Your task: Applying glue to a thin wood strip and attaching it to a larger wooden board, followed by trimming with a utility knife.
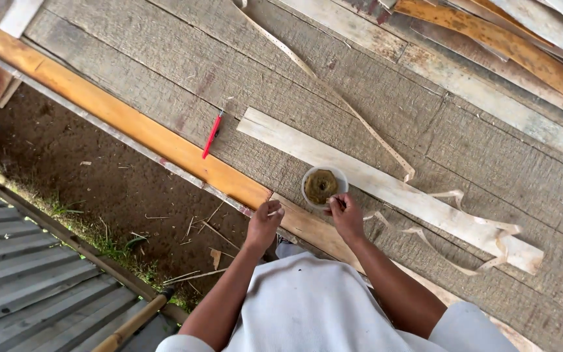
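We look down on a wide tabletop (164,58) of rough grey planks, edged on its near side by a long orange-brown board (131,124) that runs diagonally from upper left to lower right. Beyond that edge lies bare dark soil (79,182), and corrugated metal sheeting (21,287) fills the lower left corner. A pale wooden plank (392,189) lies across the tabletop, with thin curled wood strips (483,241) near its right end and one long narrow strip (333,91) crossing above it. More weathered boards (509,39) are stacked at the upper right.

A small white bowl (324,187) holding a brownish-green paste sits on the near edge of the pale plank — just in front of our two hands. Our right hand (346,215) is touching the bowl's rim, fingers curled; what it pinches we cannot tell. Our left hand (265,221) is just left of the bowl, clenched around a small pale stick-like thing (275,212). A red pen (212,134) lies well apart on the tabletop, to the upper left.
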